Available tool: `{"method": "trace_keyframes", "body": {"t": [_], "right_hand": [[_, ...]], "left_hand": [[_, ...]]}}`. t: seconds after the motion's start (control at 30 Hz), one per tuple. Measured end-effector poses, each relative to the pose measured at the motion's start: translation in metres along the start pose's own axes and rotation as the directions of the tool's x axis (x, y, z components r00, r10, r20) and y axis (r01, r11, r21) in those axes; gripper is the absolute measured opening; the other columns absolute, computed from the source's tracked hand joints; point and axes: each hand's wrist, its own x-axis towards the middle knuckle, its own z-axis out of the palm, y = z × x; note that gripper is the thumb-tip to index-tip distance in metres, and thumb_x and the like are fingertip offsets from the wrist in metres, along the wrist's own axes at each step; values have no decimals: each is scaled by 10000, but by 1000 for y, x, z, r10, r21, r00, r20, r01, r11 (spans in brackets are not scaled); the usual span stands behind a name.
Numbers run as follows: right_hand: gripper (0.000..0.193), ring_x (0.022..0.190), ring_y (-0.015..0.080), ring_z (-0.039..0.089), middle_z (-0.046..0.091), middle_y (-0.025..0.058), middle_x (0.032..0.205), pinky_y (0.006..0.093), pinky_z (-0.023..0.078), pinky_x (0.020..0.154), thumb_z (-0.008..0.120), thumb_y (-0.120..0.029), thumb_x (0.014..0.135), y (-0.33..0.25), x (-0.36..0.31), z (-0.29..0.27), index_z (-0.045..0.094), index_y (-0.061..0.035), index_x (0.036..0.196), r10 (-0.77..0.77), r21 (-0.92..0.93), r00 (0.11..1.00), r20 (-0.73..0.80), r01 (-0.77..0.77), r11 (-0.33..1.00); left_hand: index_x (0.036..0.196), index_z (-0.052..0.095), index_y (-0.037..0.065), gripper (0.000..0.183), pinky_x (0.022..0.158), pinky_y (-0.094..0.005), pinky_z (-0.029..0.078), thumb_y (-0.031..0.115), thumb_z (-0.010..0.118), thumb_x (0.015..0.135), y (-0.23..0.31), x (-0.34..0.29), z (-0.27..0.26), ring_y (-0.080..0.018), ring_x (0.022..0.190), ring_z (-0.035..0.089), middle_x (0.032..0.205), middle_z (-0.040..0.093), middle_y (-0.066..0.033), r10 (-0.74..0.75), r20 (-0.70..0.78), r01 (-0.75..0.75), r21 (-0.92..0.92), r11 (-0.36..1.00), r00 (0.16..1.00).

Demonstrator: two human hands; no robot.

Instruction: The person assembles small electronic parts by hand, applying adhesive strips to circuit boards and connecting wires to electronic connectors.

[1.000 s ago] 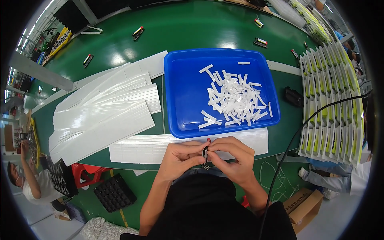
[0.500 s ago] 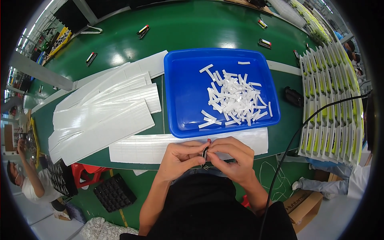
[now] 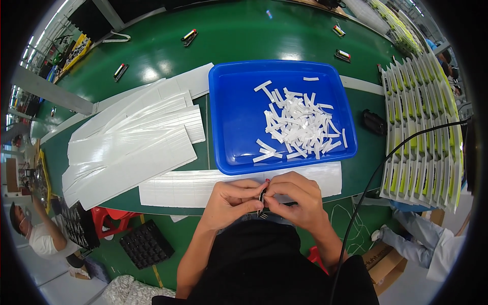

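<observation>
Close to my body, over the front edge of the green table, a small black part [image 3: 263,196] is pinched between both hands. It has a red tip at its top and thin metal prongs at its lower end. My left hand [image 3: 230,201] grips it from the left with thumb and fingers. From the right, the thumb and forefinger of my right hand [image 3: 299,199] close on its side; whether a small piece is between them is hidden. Just beyond my hands stands a blue tray [image 3: 231,165] with a heap of white strips [image 3: 300,124] in it.
White sheets [image 3: 129,157] lie stacked at the left, one sheet [image 3: 173,189] under the tray's near edge. Several black parts with red-and-white cylinders [image 3: 189,37] lie on the green belt beyond. Packed trays [image 3: 419,137] stand right, behind a black cable [image 3: 376,178]. Another person [image 3: 43,234] sits left.
The parts on the belt have shifted to the right. My hands still hold the black part, with only a slight shift. The person at the left and the one at the right have moved.
</observation>
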Motion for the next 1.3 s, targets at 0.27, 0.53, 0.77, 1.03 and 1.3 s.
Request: {"method": "trace_keyframes", "body": {"t": [0.27,0.53,0.77,1.03,1.3], "right_hand": [[204,780,218,695,696,113,877,280,548,666,769,47,668,1,-5,6,689,-2,850,-18,62,992,-124,26,998],[211,777,217,693,700,117,881,274,543,660,771,51,670,2,-3,7,697,5,862,-68,13,991,-117,70,997],[201,731,185,658,689,100,875,259,521,626,758,57,675,2,-3,6,690,-4,853,-35,34,995,-94,38,999],[234,762,209,659,674,64,902,275,528,607,761,23,680,-5,1,-4,659,-47,878,72,-53,997,-6,-72,996],[208,723,222,643,658,63,821,288,512,609,759,4,645,-2,1,6,630,-41,802,-157,-281,986,-62,134,950]], "left_hand": [[1196,634,-58,377,768,-234,529,-106,680,825,-1,-2,1,-134,893,638,1094,655,-150,12,-31,-13,-11,1000,999],[1196,636,-52,382,773,-226,527,-103,685,820,-1,-1,0,-134,881,646,1104,657,-147,27,-17,-27,-23,999,999],[1196,641,-39,382,779,-224,530,-98,688,821,1,-1,1,-128,893,640,1098,657,-143,5,-18,-5,-8,1000,1000],[1189,648,-38,365,742,-212,513,-94,684,830,-2,2,4,-117,894,629,1075,655,-122,49,-11,-48,116,992,999],[1194,629,-67,371,767,-232,538,-126,661,830,-2,1,6,-144,916,645,1108,648,-145,28,-66,-30,-23,999,997]]}}
